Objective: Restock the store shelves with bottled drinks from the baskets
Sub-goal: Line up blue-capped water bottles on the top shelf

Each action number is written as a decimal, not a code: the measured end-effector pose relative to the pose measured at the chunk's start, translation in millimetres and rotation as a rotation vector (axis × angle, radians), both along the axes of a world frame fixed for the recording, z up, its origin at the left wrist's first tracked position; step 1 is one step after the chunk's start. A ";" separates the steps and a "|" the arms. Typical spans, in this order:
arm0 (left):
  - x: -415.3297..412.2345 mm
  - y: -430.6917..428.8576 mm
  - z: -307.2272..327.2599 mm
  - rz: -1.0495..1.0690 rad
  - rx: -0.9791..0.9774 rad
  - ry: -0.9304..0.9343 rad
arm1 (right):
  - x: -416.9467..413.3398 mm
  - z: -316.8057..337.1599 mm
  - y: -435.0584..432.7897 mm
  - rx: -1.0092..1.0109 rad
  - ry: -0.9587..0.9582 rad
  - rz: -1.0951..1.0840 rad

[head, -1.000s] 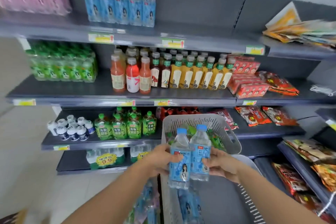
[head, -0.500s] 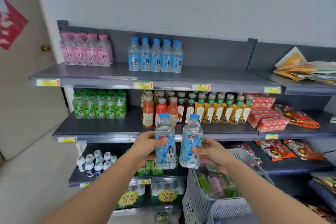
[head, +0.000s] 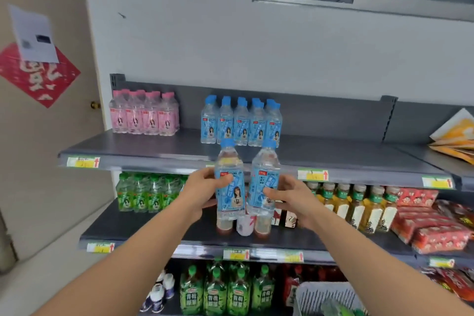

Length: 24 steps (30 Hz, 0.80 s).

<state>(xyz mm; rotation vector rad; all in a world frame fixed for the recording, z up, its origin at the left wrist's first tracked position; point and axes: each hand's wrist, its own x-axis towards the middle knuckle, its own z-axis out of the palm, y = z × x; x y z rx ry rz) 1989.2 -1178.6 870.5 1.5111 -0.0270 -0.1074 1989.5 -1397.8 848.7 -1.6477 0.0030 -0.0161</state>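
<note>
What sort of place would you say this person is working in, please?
Probably a small convenience store: tiered grey shelves with yellow price tags on their edges, rows of bottled drinks, and red snack packets at right.

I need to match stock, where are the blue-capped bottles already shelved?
In the head view, the shelved blue-capped bottles stand on the top shelf, right of the pink bottles, just above the left-hand bottle and right-hand bottle.

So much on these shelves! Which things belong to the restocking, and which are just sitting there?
In the job: left hand gripping one blue bottle; right hand gripping a second blue bottle; matching blue row on top shelf; basket.
Just sitting: pink bottles; green bottles; red snack packs; red door sign.
</note>
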 end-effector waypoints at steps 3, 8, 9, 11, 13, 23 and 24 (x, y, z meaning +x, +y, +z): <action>28.7 14.0 21.2 0.032 -0.009 -0.062 | 32.6 22.7 19.6 0.018 -0.055 0.010; 74.8 47.1 50.3 0.068 -0.023 -0.164 | 90.7 52.4 57.6 0.017 -0.145 -0.020; 85.0 55.0 54.4 0.068 -0.028 -0.165 | 101.4 57.1 65.4 0.029 -0.155 -0.029; 107.0 70.2 61.8 0.068 -0.041 -0.165 | 124.3 63.9 80.4 0.026 -0.171 -0.038; 129.0 83.5 68.1 0.065 -0.032 -0.168 | 148.2 67.1 93.4 0.020 -0.170 -0.057; 207.2 123.4 75.8 0.058 -0.020 -0.190 | 240.7 49.1 130.6 -0.097 -0.095 -0.121; 212.3 125.2 74.8 0.059 -0.021 -0.187 | 245.9 47.0 132.0 -0.109 -0.086 -0.121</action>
